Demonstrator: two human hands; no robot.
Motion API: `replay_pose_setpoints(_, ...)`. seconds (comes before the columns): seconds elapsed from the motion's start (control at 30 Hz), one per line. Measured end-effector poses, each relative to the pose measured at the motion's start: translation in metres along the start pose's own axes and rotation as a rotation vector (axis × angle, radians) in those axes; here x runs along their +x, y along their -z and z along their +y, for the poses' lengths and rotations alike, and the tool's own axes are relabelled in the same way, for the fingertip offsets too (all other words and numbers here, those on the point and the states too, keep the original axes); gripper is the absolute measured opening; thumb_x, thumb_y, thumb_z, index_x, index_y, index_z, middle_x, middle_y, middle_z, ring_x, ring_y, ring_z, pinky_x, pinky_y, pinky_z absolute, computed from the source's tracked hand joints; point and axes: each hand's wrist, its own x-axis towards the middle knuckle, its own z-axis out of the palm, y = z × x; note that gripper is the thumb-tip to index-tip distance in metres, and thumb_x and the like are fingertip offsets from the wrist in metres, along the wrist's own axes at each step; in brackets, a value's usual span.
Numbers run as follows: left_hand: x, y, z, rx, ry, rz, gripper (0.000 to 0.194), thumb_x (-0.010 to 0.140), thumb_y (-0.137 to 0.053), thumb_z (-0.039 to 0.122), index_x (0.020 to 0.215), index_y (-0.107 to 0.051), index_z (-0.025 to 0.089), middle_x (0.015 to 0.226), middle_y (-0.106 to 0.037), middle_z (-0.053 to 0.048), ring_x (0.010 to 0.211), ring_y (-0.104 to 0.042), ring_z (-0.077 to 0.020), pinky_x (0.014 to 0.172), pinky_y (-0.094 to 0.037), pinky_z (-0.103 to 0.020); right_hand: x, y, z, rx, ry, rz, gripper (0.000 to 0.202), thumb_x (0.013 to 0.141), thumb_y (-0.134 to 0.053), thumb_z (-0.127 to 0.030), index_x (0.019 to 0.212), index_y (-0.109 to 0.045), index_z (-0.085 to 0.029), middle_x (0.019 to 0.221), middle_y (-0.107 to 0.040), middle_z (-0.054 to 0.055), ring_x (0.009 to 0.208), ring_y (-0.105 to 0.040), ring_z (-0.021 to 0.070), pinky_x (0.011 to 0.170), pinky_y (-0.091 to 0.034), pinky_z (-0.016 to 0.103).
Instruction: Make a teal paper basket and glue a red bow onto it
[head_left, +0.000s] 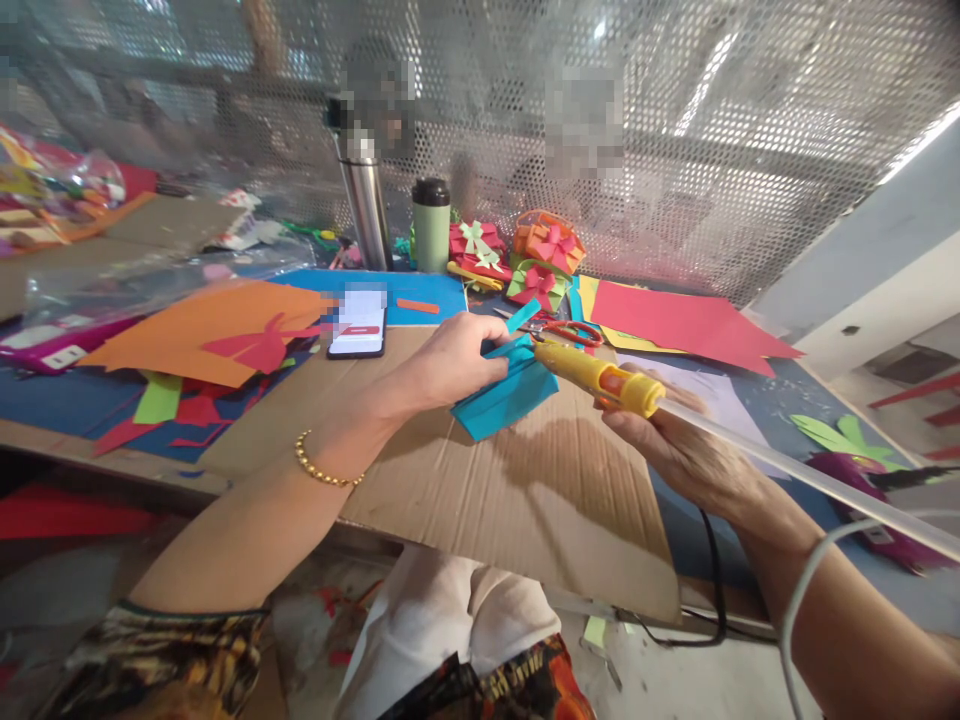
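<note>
A folded blue paper piece (506,400) is held over the cardboard sheet (450,480) by my left hand (457,355), whose fingers are closed on its upper left edge. My right hand (667,430) is wrapped round a yellow glue gun (600,380). The gun's tip meets the upper edge of the blue paper, and a long clear glue stick (795,465) runs out of its back to the right. A narrow blue strip (523,316) stands up beside my left fingertips. Orange-handled scissors (574,332) lie just behind the gun.
A phone (358,322) lies behind my left forearm. Farther back stand a steel flask (367,210), a green cup (431,230) and several paper boxes with bows (547,245). Orange sheets (217,325) lie left, red sheets (675,318) right. A grey cable (791,610) crosses my right forearm.
</note>
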Motion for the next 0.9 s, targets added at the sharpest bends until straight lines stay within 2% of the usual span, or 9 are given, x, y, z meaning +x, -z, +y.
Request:
replay_pose_setpoints(0.27, 0.0000, -0.0006, 0.0026, -0.026, -0.003, -0.013, 0.015, 0.079, -0.064, 0.012, 0.067, -0.058, 0.018, 0.070, -0.062, 0.003, 0.067, -0.052, -0.0124, 0.064, -0.038, -0.027, 0.0013, -0.0007, -0.0052, 0.092, 0.008, -0.014, 0.045, 0.107, -0.047, -0.065, 0.098, -0.070, -0.026, 0.091, -0.072, 0.007, 0.078, -0.069, 0.0250, 0.076, -0.061, 0.044)
replay_pose_setpoints(0.5, -0.0008, -0.0006, 0.0012, -0.017, 0.002, -0.010, 0.011, 0.080, -0.066, 0.016, 0.070, -0.062, 0.018, 0.070, -0.064, 0.003, 0.068, -0.053, -0.0131, 0.064, -0.038, -0.027, 0.0005, 0.0016, -0.0013, 0.056, -0.011, 0.010, 0.042, 0.107, -0.048, -0.062, 0.088, -0.064, -0.027, 0.082, -0.067, 0.005, 0.069, -0.063, 0.0232, 0.067, -0.055, 0.041)
replay_pose_setpoints(0.73, 0.0000, -0.0006, 0.0020, -0.003, -0.001, -0.008, 0.014, 0.079, -0.064, 0.013, 0.067, -0.060, 0.018, 0.069, -0.063, 0.003, 0.067, -0.053, -0.0128, 0.064, -0.037, -0.027, 0.0008, 0.0010, -0.0040, 0.070, 0.014, 0.004, 0.042, 0.108, -0.049, -0.061, 0.086, -0.061, -0.028, 0.081, -0.066, 0.004, 0.067, -0.061, 0.0221, 0.066, -0.054, 0.041)
replay_pose_setpoints(0.9, 0.0003, -0.0017, 0.0018, 0.006, -0.008, -0.026, 0.015, 0.079, -0.063, 0.012, 0.066, -0.059, 0.018, 0.068, -0.060, 0.004, 0.066, -0.051, -0.0126, 0.062, -0.035, -0.027, 0.0006, 0.0002, -0.0063, 0.093, 0.025, 0.006, 0.040, 0.108, -0.048, -0.061, 0.092, -0.065, -0.028, 0.085, -0.068, 0.004, 0.072, -0.064, 0.0229, 0.071, -0.057, 0.042)
